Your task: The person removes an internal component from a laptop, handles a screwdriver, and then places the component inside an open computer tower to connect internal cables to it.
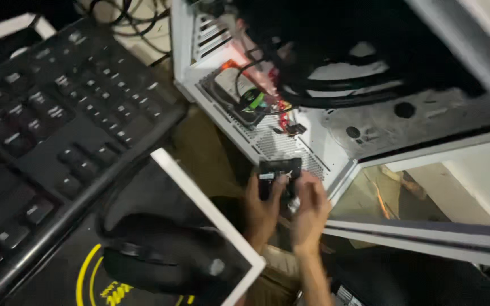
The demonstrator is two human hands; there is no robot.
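Lower centre of frame: left hand (pixel 261 211) and right hand (pixel 308 211) both grasp a small black component (pixel 279 173) beside the white computer case (pixel 336 161). Risk: slipping, snagging cables (pixel 267 93).

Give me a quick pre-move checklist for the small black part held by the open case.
1. Both hands on the part: ok, left hand and right hand share the small black component.
2. Grip firmness: cannot tell, blurred.
3. Part clear of white PC case: cannot tell; it overlaps the mesh panel edge.
4. Loose cables out of the way: not ok, they hang just above.
5. Mouse and keyboard clear: ok.
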